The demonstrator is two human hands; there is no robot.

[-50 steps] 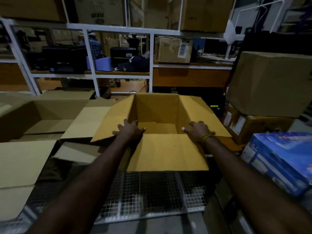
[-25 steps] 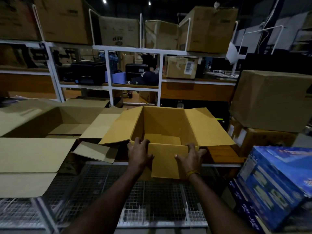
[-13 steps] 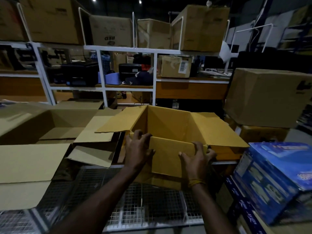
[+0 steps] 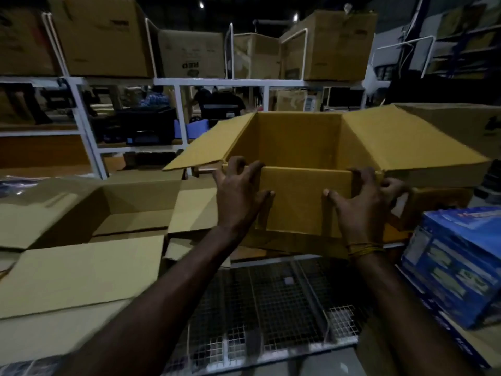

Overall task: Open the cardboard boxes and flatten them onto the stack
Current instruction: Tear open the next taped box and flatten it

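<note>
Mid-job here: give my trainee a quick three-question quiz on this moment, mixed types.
1. True or false: both hands, left hand and right hand, grip the yellow box.
2. Which lies on the person's right? A) blue carton B) wire mesh shelf C) opened brown box
3. Fill in: the near flap hangs ____ the box.

Key: 1 true; 2 A; 3 outside.

the open box (image 4: 298, 142) hides its own floor behind the near flap. the left hand (image 4: 238, 196) and right hand (image 4: 363, 202) curl fingertips over the front wall's corners, out of sight. the blue carton (image 4: 455, 259) is cut by the right edge, its print blurred. shelf boxes' (image 4: 189, 54) lettering is too dim to read.
</note>
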